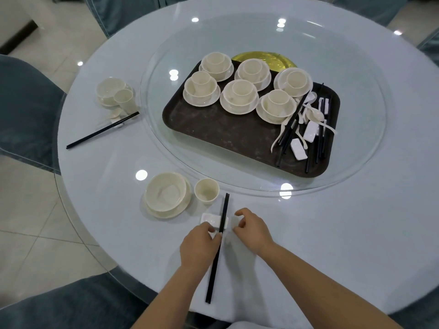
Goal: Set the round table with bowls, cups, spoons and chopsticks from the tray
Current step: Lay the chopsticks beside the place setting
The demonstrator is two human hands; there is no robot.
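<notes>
Near the table's front edge, the left hand [200, 243] pinches the rest [210, 220] under near-to-far chopsticks [219, 243]; the right hand [251, 230] (curled, contents unclear) hovers beside.

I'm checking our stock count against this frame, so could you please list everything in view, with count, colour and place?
round table: one, pale blue, fills the view
glass turntable: one, clear, table centre
tray: one, dark brown, on turntable
gold disc: one, behind tray
bowl-and-cup sets: six, cream, on tray
loose spoons, rests, chopsticks: count unclear, white and black, tray's right end
far place setting: one, cream, table's left
near bowl: one, cream, on plate
near cup: one, cream, beside bowl
chopstick rest: one, white
near chopsticks: one pair, black, across rest
chairs: several, blue-grey covers
left hand: touches rest
right hand: fingers curled beside the chopsticks; contents unclear
</notes>
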